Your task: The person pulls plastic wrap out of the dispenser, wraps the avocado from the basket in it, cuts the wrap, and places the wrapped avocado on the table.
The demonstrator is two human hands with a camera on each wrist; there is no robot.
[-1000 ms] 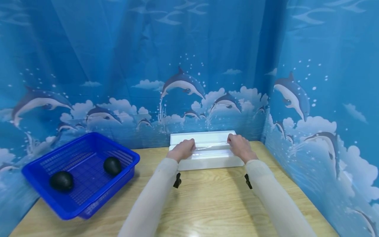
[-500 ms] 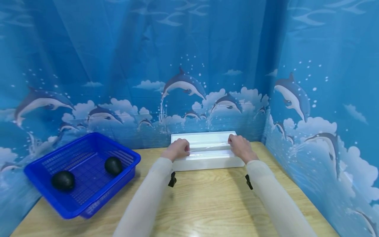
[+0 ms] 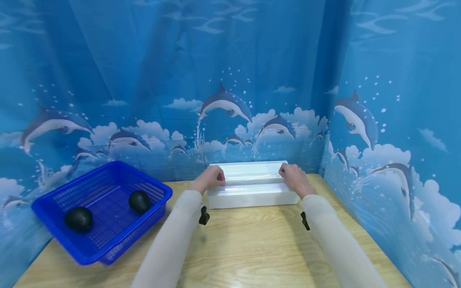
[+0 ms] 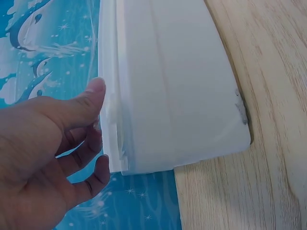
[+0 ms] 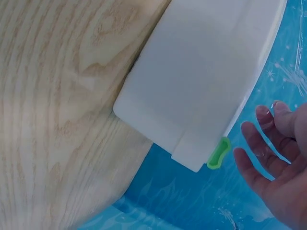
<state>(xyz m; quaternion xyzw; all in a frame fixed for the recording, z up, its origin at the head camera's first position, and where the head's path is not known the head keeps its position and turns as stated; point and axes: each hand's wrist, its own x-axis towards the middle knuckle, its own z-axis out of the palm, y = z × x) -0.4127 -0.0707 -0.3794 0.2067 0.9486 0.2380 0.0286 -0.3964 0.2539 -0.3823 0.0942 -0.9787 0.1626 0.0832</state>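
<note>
At centre frame, on the tabletop (image 3: 252, 240), we pinch clear film (image 3: 252, 177) over the white dispenser box (image 3: 252, 192), left hand (image 3: 212, 178) and right hand (image 3: 293, 178) each keeping grip. Uneven pulling could tear or bunch it, we judge.

White box (image 3: 252, 188), plain, no pattern, with one small bright green tab (image 5: 218, 154) at a corner; clear, glossy film (image 3: 252, 177) across its top. Worktop (image 3: 252, 248) pale yellow-tan wood with darker grain lines; basket (image 3: 102, 208) saturated blue mesh, holding two matte black balls (image 3: 78, 219). Backdrop curtain (image 3: 230, 80) blue, printed with grey-and-white dolphins, white clouds and bubble dots; sleeves (image 3: 169, 248) off-white.
</note>
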